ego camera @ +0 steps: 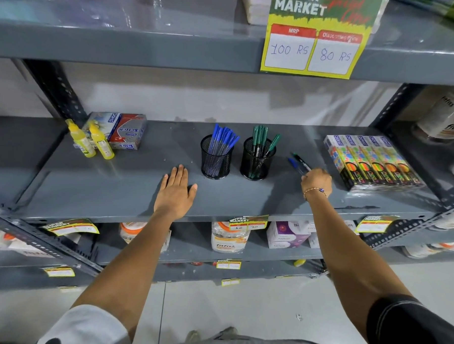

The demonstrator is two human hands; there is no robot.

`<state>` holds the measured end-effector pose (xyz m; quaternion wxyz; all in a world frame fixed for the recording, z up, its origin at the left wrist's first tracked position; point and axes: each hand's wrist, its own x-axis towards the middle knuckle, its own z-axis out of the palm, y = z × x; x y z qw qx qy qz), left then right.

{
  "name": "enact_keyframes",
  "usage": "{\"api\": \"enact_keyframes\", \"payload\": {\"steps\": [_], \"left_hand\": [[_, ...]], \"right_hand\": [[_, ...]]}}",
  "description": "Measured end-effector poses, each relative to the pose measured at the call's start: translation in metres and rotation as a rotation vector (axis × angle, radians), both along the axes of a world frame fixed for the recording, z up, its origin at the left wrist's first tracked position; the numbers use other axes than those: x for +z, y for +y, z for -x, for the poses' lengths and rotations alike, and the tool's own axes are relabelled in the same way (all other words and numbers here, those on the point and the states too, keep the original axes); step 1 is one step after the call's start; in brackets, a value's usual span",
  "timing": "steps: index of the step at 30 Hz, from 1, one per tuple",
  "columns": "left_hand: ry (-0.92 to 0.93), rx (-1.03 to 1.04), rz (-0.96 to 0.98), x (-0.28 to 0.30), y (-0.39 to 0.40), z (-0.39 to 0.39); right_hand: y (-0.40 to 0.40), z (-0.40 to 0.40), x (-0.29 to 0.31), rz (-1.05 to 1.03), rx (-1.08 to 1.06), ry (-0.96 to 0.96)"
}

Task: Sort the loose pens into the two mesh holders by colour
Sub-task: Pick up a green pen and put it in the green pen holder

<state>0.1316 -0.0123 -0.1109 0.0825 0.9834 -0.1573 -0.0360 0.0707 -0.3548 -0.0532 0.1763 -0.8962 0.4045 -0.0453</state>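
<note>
Grey metal shelf [118,180] carries two black mesh holders: left holder [215,160] full of blue pens [223,139], right holder [256,161] with green pens [260,138]. Left hand [176,193] flat, fingers spread, empty. Right hand [316,181] gripping loose blue pen [294,163] and dark pen [301,161] just right of holders.

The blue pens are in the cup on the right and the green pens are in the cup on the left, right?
Not quite, the sides are swapped. In the head view the blue pens stand in the left cup, and the green pens stand in the right cup. Both cups sit on the shelf.
</note>
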Motion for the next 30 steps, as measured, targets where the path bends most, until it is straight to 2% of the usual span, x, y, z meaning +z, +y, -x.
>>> {"api": "enact_keyframes", "payload": {"steps": [4,7,9,11,13,14,17,20,22,25,30], "left_hand": [[0.002,0.001,0.002,0.001,0.001,0.000],[0.005,-0.002,0.001,0.000,-0.001,0.001],[0.012,-0.002,0.004,0.001,-0.001,0.002],[0.010,0.004,0.021,0.000,-0.001,0.002],[0.009,0.008,0.032,0.001,0.000,0.002],[0.006,0.006,0.033,0.001,0.001,0.001],[-0.012,-0.006,0.043,0.001,0.001,0.002],[-0.013,-0.006,0.062,0.000,0.002,0.002],[-0.008,0.000,0.063,0.001,0.002,0.002],[-0.005,0.001,0.050,0.002,0.001,0.002],[0.033,0.010,0.003,0.002,-0.003,0.000]], "right_hand": [[0.011,-0.001,0.003,0.011,0.017,0.015],[0.013,-0.001,0.019,-0.112,-0.106,-0.071],[0.018,-0.006,0.045,-0.235,-0.205,-0.299],[0.033,-0.015,0.072,-0.299,-0.257,-0.630],[0.058,-0.023,0.091,-0.349,-0.190,-0.865],[0.076,-0.027,0.096,-0.361,-0.096,-0.900],[0.131,-0.035,0.091,-0.356,0.163,-0.817],[0.163,-0.044,0.077,-0.460,0.307,-0.662],[0.167,-0.049,0.070,-0.444,0.361,-0.542],[0.157,-0.047,0.069,-0.331,0.332,-0.519],[0.107,-0.028,0.076,-0.223,0.081,-0.718]]}}
